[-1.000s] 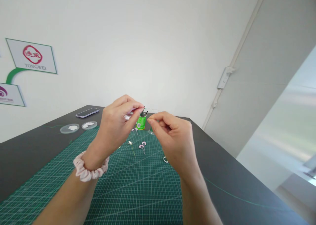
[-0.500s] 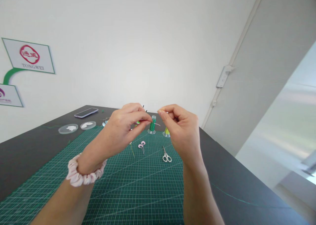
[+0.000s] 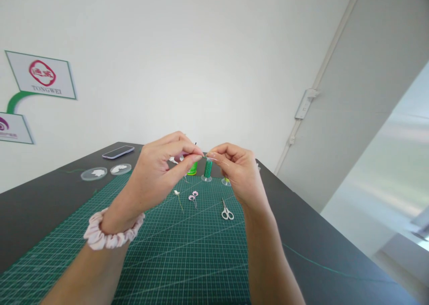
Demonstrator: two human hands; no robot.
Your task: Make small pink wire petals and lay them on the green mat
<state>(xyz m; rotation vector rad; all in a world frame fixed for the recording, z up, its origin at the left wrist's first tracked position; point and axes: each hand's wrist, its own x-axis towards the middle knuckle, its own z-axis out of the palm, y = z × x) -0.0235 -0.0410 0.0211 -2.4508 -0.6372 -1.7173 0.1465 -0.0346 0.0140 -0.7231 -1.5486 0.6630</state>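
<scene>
My left hand (image 3: 157, 171), with a pale scrunchie (image 3: 110, 231) on its wrist, is pinched closed above the mat. Its fingertips almost meet those of my right hand (image 3: 239, 173), also pinched. Between them a thin pale strand (image 3: 219, 160) shows, running across my right fingers; whether it is thread or wire I cannot tell. A bit of green is at the fingertips. Just behind stands a green thread spool (image 3: 208, 169). Below lie pink petal loops on thin stems (image 3: 193, 196), a small white bud on a green stem (image 3: 179, 199) and white-handled scissors (image 3: 227, 212).
A green cutting mat (image 3: 187, 260) covers much of the dark table (image 3: 311, 238). At the left are a phone (image 3: 118, 152) and two shallow dishes with white pieces, one dish (image 3: 87, 176) nearer. A yellow spool (image 3: 226, 181) is partly behind my right hand. A white wall rises behind.
My hands have come together; the right moved left and the fingertips now nearly touch. The pale strand now lies across my right fingers. The bright green container behind my left hand shows more.
</scene>
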